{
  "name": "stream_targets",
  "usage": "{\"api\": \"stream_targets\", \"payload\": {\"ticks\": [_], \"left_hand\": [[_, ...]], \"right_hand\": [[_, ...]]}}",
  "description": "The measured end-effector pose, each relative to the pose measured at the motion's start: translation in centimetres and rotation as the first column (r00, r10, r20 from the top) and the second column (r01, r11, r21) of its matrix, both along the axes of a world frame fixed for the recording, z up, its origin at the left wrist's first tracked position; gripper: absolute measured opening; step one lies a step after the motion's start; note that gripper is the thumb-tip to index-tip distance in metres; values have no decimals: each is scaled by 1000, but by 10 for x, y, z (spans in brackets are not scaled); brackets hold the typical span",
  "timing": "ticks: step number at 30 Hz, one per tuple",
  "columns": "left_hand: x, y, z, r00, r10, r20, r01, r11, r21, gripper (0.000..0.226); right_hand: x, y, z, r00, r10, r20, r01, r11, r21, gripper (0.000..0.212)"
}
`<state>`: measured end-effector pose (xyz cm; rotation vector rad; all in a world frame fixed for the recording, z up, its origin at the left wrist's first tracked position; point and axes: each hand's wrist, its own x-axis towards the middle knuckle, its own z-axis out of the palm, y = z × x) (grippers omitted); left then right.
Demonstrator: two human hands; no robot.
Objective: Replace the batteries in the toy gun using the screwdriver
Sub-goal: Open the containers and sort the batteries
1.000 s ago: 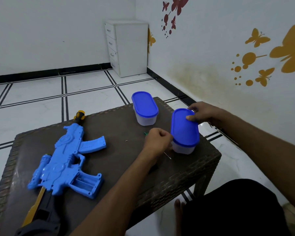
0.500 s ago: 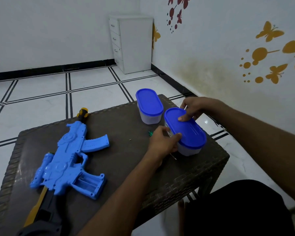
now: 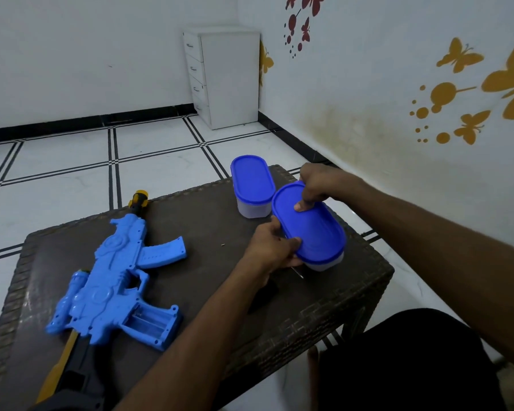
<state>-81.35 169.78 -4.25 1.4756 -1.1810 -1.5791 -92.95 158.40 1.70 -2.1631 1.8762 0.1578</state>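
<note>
Both hands are on the nearer container (image 3: 309,229), the one by the right edge of the bench (image 3: 208,221). The left hand (image 3: 272,247) cups its near-left side, fingers curled around the wall just under the lid rim. The right hand (image 3: 315,185) comes over the far end, fingertips bent down onto the blue lid (image 3: 312,226), seemingly working at its edge. The container looks tilted rather than flat on the bench, and its contents are hidden.

Just beside it, toward the far right corner, stands a second container (image 3: 252,185), lid on. A thin metal shaft, probably the screwdriver (image 3: 298,272), pokes out from under the left wrist; its handle is hidden.

The toy gun (image 3: 116,280) lies well apart on the left half of the bench, muzzle toward the far edge, stock over the near edge. Its battery compartment (image 3: 149,321) is uncovered and appears empty. A tiny speck, possibly the screw (image 3: 223,245), sits loose mid-bench.

My guess is that the lid is being pried off to reach batteries. If it pops free suddenly while the container is tilted so near the right edge, the contents could spill to the floor. A sweeping forearm could also flick away that loose speck or roll the screwdriver off.
</note>
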Motion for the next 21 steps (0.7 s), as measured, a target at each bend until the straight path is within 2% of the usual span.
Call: {"api": "stream_targets", "payload": {"ticks": [5,9,15,21], "left_hand": [[-6,2,0,999,29,18,-28,998,-50,32],[-12,2,0,999,22,23,-21,998,-55,54],[-25,-1,1,999,11,32,-11,1000,8,59],[-24,-5,6,999,7,36,-10,995,98,70]], "right_hand": [[-2,1,2,999,-23,-23,23,1000,-8,40],[-10,-4,3,998,-57,-38,60,995,80,46],[-20,-9,-2,994,-108,-13,108,972,211,59],[-17,-6,-5,994,-105,-34,109,981,157,50]]}}
